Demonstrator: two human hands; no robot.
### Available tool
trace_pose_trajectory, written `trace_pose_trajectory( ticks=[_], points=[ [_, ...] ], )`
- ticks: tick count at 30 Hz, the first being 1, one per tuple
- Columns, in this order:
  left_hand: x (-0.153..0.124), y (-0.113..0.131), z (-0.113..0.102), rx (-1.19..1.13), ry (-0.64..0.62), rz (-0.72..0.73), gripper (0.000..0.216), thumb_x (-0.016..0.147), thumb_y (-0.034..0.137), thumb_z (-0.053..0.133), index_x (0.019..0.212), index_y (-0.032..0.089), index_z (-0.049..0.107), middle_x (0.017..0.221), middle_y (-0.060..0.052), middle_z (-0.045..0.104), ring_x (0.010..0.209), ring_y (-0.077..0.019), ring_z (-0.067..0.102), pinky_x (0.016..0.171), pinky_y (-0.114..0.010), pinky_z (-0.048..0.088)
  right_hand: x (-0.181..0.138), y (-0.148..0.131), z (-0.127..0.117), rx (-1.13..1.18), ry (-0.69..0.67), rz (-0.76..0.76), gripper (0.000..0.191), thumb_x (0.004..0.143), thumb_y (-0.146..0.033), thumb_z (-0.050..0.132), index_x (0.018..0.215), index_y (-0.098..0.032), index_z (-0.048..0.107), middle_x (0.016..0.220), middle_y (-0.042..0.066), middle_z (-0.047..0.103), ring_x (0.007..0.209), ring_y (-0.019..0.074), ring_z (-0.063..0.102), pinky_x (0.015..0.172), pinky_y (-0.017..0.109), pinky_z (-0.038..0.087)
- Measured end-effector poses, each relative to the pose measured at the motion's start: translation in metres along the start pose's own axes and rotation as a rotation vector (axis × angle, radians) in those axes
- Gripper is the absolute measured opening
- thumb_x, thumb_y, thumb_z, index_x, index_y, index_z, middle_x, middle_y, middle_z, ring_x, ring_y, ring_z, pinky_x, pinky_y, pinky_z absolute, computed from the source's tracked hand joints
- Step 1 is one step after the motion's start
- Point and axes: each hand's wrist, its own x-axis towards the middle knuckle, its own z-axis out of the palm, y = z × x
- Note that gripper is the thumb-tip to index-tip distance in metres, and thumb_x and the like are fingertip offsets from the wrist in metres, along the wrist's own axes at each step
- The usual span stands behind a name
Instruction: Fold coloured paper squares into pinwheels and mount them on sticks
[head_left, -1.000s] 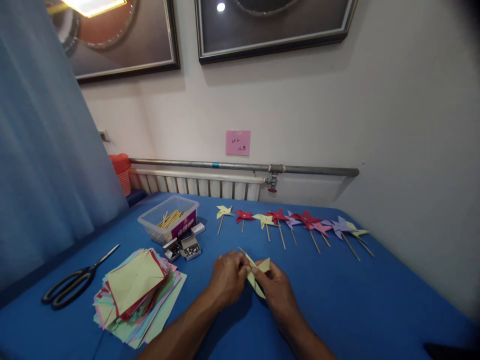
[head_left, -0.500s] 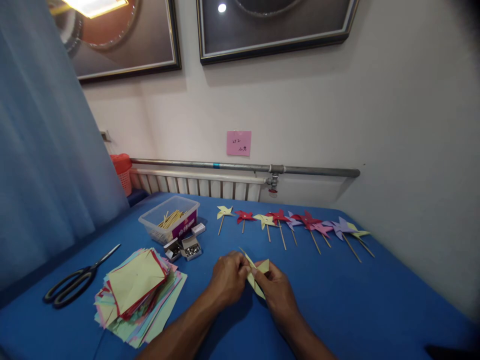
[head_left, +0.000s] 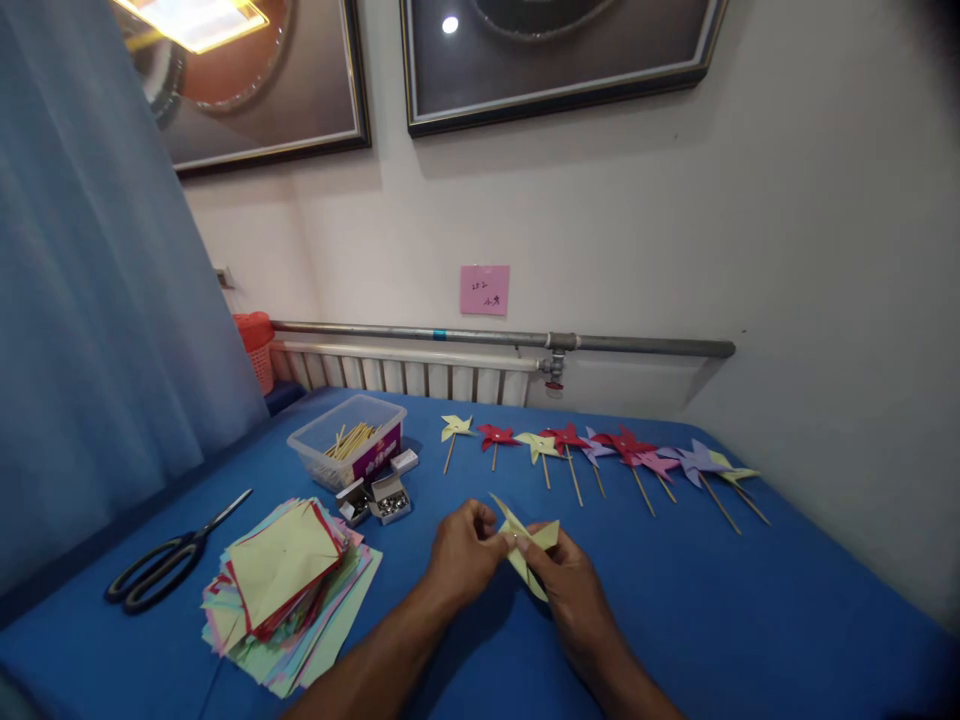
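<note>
A pale yellow paper pinwheel (head_left: 534, 573), its blades folded in towards the middle, is held up between my hands above the blue table. My right hand (head_left: 576, 585) grips it from the right, thumb on the front and fingers behind. My left hand (head_left: 466, 548) is closed at its left side, with the thumb pressed at the folded centre. A tiny light spot shows by the thumb tips, perhaps a thumbtack head. No stick is visible on this pinwheel. The left fingertips behind the paper are partly hidden.
Finished pinwheels on sticks (head_left: 622, 446) lie in a row at the back right. To the left are a stack of coloured paper (head_left: 285, 560), black-handled scissors (head_left: 169, 568), a plastic tub (head_left: 315, 440) of sticks and small boxes of thumbtacks (head_left: 391, 500).
My left thumb has come forward onto the pinwheel's centre, and the folded paper now faces me more. The view has shifted slightly left.
</note>
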Motion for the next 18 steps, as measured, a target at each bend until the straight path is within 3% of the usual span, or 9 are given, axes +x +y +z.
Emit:
trace_pose_trajectory(
  ticks=[5,13,18],
  points=[
    [0.005,-0.002,0.002,-0.286,-0.111,-0.041,0.018,0.064,0.025,0.072,0.067,0.017,0.056,0.058,0.005,0.051,0.054,-0.0087,0.04,0.054,-0.023,0.029,0.001,-0.004,-0.003,-0.032,-0.056,0.044,0.049,0.06,-0.055,0.085,0.087,-0.02,0.065,0.061,-0.003,0.062,0.054,0.0149,0.052,0.051,0.025,0.039],
    [0.003,-0.002,0.004,-0.385,-0.157,-0.023,0.02,0.061,0.026,0.07,0.063,0.018,0.053,0.058,0.005,0.051,0.054,-0.008,0.039,0.053,-0.023,0.028,0.009,0.009,-0.007,-0.018,-0.102,0.088,0.047,0.057,-0.053,0.087,0.082,-0.02,0.064,0.057,-0.005,0.06,0.05,0.0143,0.052,0.05,0.025,0.039],
    [0.002,-0.001,0.004,-0.37,-0.166,-0.06,0.015,0.063,0.023,0.066,0.064,0.018,0.052,0.054,0.006,0.048,0.051,-0.0077,0.036,0.051,-0.023,0.026,0.007,0.009,-0.006,0.059,-0.092,0.105,0.05,0.056,-0.053,0.088,0.087,-0.02,0.068,0.063,-0.001,0.067,0.057,0.0185,0.061,0.054,0.027,0.045]
  ],
)
